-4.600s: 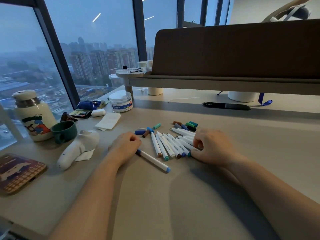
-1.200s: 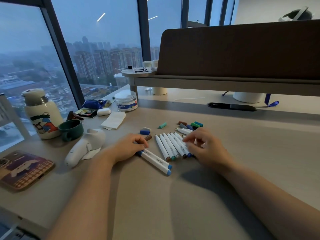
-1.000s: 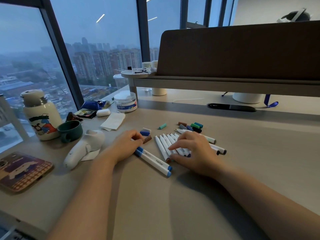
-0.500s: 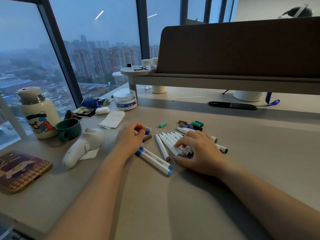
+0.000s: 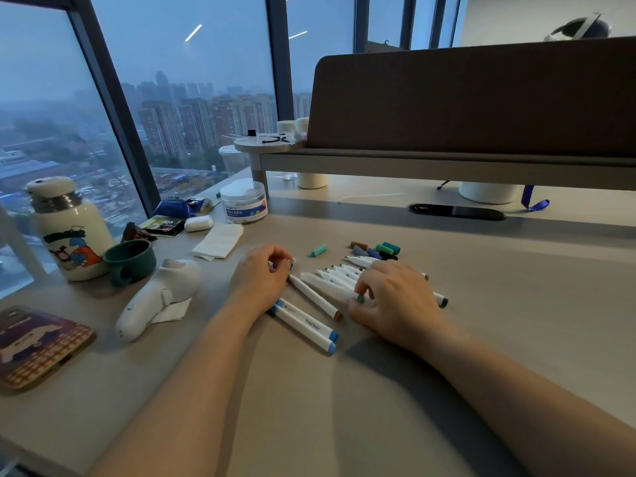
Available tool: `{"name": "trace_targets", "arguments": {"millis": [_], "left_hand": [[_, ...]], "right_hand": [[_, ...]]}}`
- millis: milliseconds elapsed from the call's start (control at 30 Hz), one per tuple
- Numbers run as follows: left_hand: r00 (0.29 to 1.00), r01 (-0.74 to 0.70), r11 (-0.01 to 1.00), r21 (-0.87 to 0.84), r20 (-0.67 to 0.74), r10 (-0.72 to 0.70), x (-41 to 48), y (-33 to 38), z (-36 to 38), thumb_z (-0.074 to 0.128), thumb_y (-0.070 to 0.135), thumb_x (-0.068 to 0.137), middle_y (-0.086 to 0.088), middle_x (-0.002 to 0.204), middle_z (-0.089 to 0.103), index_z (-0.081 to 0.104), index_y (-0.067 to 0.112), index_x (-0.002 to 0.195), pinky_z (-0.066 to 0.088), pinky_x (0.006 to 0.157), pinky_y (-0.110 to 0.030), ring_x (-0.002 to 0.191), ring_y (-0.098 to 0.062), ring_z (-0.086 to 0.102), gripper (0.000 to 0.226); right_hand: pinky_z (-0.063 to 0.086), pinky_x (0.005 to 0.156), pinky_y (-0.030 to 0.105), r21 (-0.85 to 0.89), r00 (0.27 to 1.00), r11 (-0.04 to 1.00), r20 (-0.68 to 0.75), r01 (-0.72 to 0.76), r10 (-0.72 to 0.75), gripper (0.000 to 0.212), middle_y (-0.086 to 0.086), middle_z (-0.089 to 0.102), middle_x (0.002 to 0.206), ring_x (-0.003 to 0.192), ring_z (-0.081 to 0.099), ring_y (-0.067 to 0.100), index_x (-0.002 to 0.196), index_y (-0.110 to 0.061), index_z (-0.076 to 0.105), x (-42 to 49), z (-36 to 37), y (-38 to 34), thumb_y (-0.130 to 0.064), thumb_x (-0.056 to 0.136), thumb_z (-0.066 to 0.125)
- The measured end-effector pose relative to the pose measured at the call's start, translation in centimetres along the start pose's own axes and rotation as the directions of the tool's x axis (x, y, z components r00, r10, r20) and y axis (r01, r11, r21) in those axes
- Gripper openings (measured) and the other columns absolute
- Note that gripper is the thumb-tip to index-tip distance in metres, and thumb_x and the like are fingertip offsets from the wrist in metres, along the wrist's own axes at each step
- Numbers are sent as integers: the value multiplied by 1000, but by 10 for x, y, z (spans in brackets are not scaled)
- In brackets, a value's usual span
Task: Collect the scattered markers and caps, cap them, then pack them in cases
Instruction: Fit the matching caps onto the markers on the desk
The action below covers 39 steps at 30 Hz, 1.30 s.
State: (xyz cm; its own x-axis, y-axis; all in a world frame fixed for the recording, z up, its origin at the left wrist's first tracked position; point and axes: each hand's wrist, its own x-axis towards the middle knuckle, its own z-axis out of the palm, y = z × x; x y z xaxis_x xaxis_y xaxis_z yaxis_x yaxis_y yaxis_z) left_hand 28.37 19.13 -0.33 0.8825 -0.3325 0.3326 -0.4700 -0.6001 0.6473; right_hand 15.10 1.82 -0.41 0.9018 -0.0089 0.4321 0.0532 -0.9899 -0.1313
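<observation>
Mid-frame, left grip is curled round a small blue cap, prob. picking it to fit a marker. The brown marker has its upper end just beside those fingers. Right grip pinches a green marker by its end, palm over the row, I'd guess to stop rolling. Two blue markers lie capped lower ctr, set apart as done. Spare caps sit above on the worktop. No case in view.
</observation>
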Motion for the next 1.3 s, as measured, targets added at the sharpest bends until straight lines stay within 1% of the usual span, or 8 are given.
{"name": "trace_targets", "arguments": {"millis": [133, 267, 400, 633, 767, 933, 1033, 1300], "left_hand": [[1000, 6, 1000, -27, -19, -7, 1, -3, -1, 56, 21, 93, 9, 88, 52, 57, 27, 92, 45, 75, -27, 80, -8, 50, 6], [1000, -1, 999, -34, -29, 0, 1, -3, 0, 56, 19, 92, 10, 83, 50, 58, 25, 91, 40, 71, -25, 74, -5, 45, 6], [999, 20, 999, -29, -29, -20, 1, -2, 0, 55, 20, 93, 9, 87, 51, 57, 25, 93, 40, 73, -25, 78, -5, 46, 5], [999, 17, 999, -31, -38, -19, 2, -3, 2, 56, 21, 93, 6, 89, 53, 59, 23, 95, 41, 72, -25, 77, -7, 47, 4], [997, 70, 994, -82, -39, -73, 9, 0, 5, 57, 20, 92, 13, 86, 52, 59, 27, 94, 46, 78, -28, 86, -10, 52, 7], [1000, -21, 974, 225, -4, 23, 45, 15, 17, 58, 35, 91, 7, 108, 61, 63, 29, 111, 43, 78, -27, 98, -11, 53, 22], [994, -20, 928, 371, 107, -22, 62, 21, 30, 60, 45, 87, 4, 112, 61, 63, 31, 114, 46, 85, -32, 104, -17, 53, 30], [988, -57, 881, 469, 155, -19, 66, 27, 47, 59, 43, 89, -1, 101, 63, 65, 25, 101, 42, 76, -31, 94, -19, 53, 22]], "right_hand": [[48, 66, 29, 33, 987, 999, -156, -33, 37, 19, -6, 61, 83, 73, 55, 11, 94, -21, 63, -1, -4, 2, -38, 91, 55], [50, 51, 31, 55, 960, 998, -278, 37, -20, 12, -4, 62, 73, 58, 53, 11, 92, -17, 63, -3, 0, 2, -25, 85, 67], [41, 52, 18, 119, 932, 990, -362, 76, -29, 14, -7, 60, 73, 59, 48, 5, 91, -16, 63, -4, 2, 3, -19, 81, 72], [39, 47, 20, 154, 893, 986, -450, 71, 6, 12, -7, 61, 67, 53, 48, 8, 80, -15, 62, -4, 2, 5, -27, 79, 64], [37, 47, 22, 234, 869, 972, -476, -21, 133, 11, -16, 54, 68, 52, 45, 8, 82, -17, 62, -4, 3, 9, -26, 81, 67], [32, 50, 21, 296, 848, 942, -448, -159, 284, 9, -20, 51, 70, 59, 45, 8, 86, -17, 63, -1, 8, 21, -24, 85, 70], [31, 53, 16, 346, 827, 914, -435, -214, 358, 10, -24, 44, 62, 60, 44, 7, 85, -17, 63, 1, 9, 25, -26, 86, 69], [40, 58, 23, 479, 812, 848, -387, -229, 438, 10, -18, 52, 70, 62, 50, 3, 92, -17, 61, 2, 10, 32, -27, 90, 63]]}}
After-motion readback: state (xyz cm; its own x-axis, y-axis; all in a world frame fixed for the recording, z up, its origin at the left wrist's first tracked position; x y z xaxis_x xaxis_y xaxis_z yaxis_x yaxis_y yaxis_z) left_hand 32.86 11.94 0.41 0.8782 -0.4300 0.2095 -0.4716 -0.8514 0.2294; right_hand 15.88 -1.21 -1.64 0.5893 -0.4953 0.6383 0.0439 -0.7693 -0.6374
